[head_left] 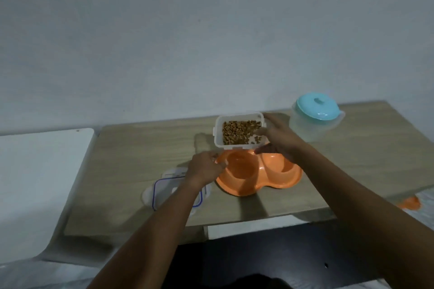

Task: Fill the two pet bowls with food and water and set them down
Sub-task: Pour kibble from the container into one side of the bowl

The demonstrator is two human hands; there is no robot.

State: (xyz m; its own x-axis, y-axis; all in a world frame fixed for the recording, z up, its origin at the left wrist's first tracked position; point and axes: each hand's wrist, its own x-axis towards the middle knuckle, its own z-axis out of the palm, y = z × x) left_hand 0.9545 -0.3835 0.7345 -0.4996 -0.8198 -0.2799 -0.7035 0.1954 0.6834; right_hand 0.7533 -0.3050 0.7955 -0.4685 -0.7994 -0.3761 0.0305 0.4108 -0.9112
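**Above the far rim of the double bowl: food box held ready to pour**

Above the far rim of the orange double bowl (258, 175), the right hand (279, 141) holds the open food box (239, 131), fingers and thumb closed around its right end. The box is full of brown pellets and hangs just behind the left cup, its long axis running left to right, parallel to the bowl. Both cups appear empty. The pour therefore calls for tipping the near edge of the box down toward the left cup.

At the left rim of the bowl, the left hand (206, 168) pinches the edge and steadies it on the table (141, 155).

Left of the bowl, the box lid (164, 192) lies flat, partly under the left forearm. Right of and behind the bowl, well apart, stands a clear jug (314, 122) with a blue lid. Nothing stands between box and cup.
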